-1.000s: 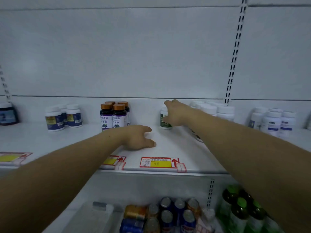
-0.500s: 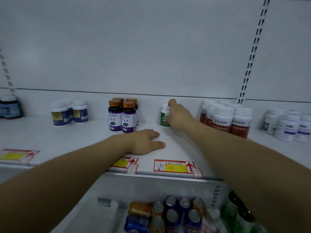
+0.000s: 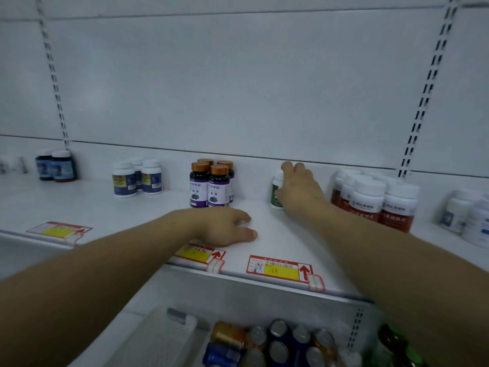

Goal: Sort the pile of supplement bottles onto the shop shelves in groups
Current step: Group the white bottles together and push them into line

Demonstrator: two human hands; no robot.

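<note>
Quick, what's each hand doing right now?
Left hand: open, empty, resting flat on the shelf.
Right hand: closed around the green-label bottle standing on the shelf.

On the shelf (image 3: 79,207), bottle groups stand in a row along the far side. The right hand (image 3: 299,192) touches a lone bottle (image 3: 276,192) between two groups; the left hand (image 3: 225,226) rests nearer. Cans (image 3: 277,343) lie below.

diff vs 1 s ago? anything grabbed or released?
Nothing grabbed or released. The right hand stays on the green-label bottle, which keeps its spot near the shelf back. The left hand stays flat on the shelf. Only the camera view shifted.
</note>
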